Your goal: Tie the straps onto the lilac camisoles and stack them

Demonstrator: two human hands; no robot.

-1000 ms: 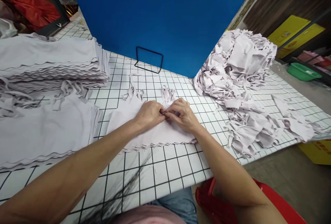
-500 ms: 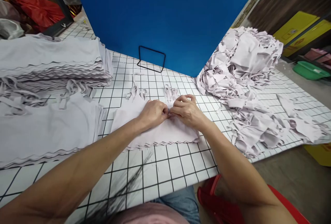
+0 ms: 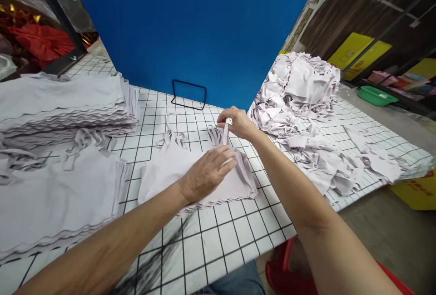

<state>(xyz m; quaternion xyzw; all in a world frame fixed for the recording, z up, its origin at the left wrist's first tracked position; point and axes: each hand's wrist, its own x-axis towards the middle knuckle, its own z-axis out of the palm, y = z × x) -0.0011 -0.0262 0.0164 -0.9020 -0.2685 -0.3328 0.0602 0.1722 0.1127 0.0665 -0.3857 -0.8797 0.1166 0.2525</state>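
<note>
A small stack of pale lilac-white strappy tops [image 3: 160,172] lies in front of me, with wavy hems toward me and thin straps at the far side. My left hand [image 3: 207,174] rests on the top layer with its fingers stretched out and covers part of the cloth. Just beyond it, my right hand [image 3: 237,121] pinches a shoulder strap [image 3: 225,133] and holds it raised above the stack. More loops of strap [image 3: 213,135] bunch beside that one. At the stack's left side, another cluster of straps [image 3: 169,139] lies on the grid-patterned table [image 3: 214,236].
Two taller stacks of similar tops [image 3: 64,104] stand at the left. Right of my hands is a large heap of loose pieces [image 3: 296,86], with more scattered pieces [image 3: 337,163] nearer. A blue panel [image 3: 197,27] with a black wire frame [image 3: 188,95] stands behind. A red stool [image 3: 286,270] is below.
My hands were together at the cloth's upper edge. The right has moved up and away, lifting a strap, while the left now lies flatter on the tops. The view has shifted.
</note>
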